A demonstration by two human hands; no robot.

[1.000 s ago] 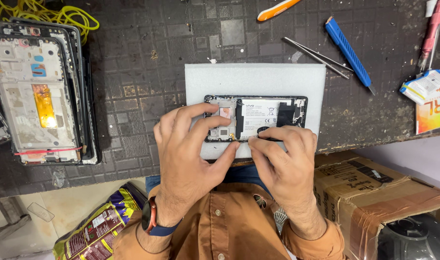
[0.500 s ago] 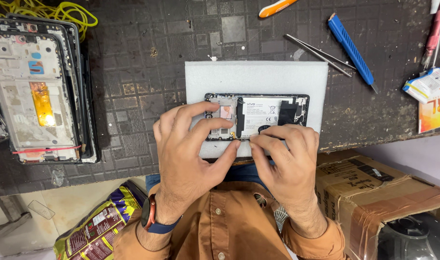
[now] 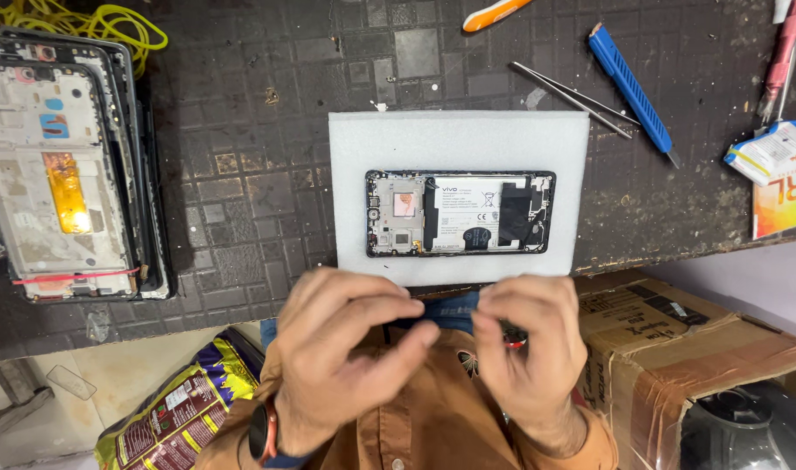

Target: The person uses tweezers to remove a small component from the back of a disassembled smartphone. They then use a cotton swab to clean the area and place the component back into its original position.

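An opened smartphone (image 3: 460,212) was left lying on a white foam pad (image 3: 459,144) on the worktop (image 3: 258,174), while something small, hidden from view, was apparently pinched between left hand (image 3: 345,348) and right hand (image 3: 528,344); refitting seemed due.

Opened smartphone (image 3: 460,212): back cover off, dark frame, lying flat and lengthwise left-to-right on a white foam pad (image 3: 354,148), roughly centred on the pad's lower half. Interior exposed: silver shielding and a small board section with a pinkish component at the left end, a white-labelled battery in the middle, black parts at the right end, and a round black part near the lower edge. The pad sits square on the dark surface (image 3: 241,130), its near edge close to the surface's front edge; nothing touches the phone.
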